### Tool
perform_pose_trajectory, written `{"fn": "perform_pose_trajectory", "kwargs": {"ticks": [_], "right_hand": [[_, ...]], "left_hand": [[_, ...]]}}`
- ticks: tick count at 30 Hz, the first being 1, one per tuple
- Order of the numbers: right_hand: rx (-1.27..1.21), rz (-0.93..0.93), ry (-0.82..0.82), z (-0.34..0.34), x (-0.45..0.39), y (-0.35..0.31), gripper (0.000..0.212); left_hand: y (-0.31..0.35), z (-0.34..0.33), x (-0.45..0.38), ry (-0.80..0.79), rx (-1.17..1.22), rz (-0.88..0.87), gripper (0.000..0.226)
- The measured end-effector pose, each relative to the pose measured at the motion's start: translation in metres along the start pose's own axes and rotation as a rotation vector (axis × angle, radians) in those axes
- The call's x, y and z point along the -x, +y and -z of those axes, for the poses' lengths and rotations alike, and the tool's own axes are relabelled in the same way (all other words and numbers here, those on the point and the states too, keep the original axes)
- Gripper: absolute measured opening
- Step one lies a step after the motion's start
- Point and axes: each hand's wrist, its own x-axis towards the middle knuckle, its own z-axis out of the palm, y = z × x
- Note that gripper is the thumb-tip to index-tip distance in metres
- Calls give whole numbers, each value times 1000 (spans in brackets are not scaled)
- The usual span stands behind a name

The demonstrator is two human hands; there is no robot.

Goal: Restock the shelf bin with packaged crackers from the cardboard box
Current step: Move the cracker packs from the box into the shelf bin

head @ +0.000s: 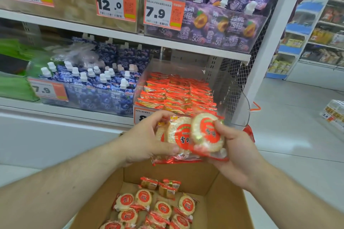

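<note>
Both hands hold a bunch of red-and-white cracker packets (188, 135) just below the front of the clear shelf bin (230, 95). My left hand (147, 135) grips the packets from the left, thumb on the front. My right hand (234, 145) pinches the rightmost round packet, thumb on its face. The bin holds several rows of the same orange-red packets (176, 91). Below my arms stands the open cardboard box (223, 191) with several loose cracker packets (158, 208) on its bottom.
Blue spouted jelly pouches (96, 83) fill the bin to the left; purple pouches (214, 20) sit on the shelf above. Price tags (162, 12) hang on the bin fronts. A white shelf post (270, 42) stands to the right, with aisle floor (290, 135) beyond.
</note>
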Motion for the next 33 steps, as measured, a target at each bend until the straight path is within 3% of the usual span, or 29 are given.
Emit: {"fn": "perform_pose_trajectory", "kwargs": {"ticks": [4, 8, 15, 19, 23, 28, 31, 33], "right_hand": [[182, 78, 16, -5, 1, 10, 27], [217, 170, 104, -2, -3, 11, 23], [-186, 102, 106, 10, -7, -12, 35], [-179, 38, 41, 9, -6, -7, 37], [-102, -54, 7, -2, -5, 6, 38], [-135, -26, -38, 1, -6, 0, 33], [-267, 15, -52, 12, -9, -9, 44], [-335, 51, -87, 19, -10, -11, 71]], "left_hand": [[-4, -5, -4, 176, -254, -33, 70], [-4, -1, -1, 36, -317, -40, 79], [-4, 2, -1, 4, -214, -54, 75], [-4, 0, -1, -2, -214, -82, 80], [-3, -7, -3, 99, -325, -148, 95], [-2, -7, -2, 103, -279, -155, 98], [0, -1, -1, 103, -85, -108, 98], [-1, -1, -3, 154, -22, -80, 98]]}}
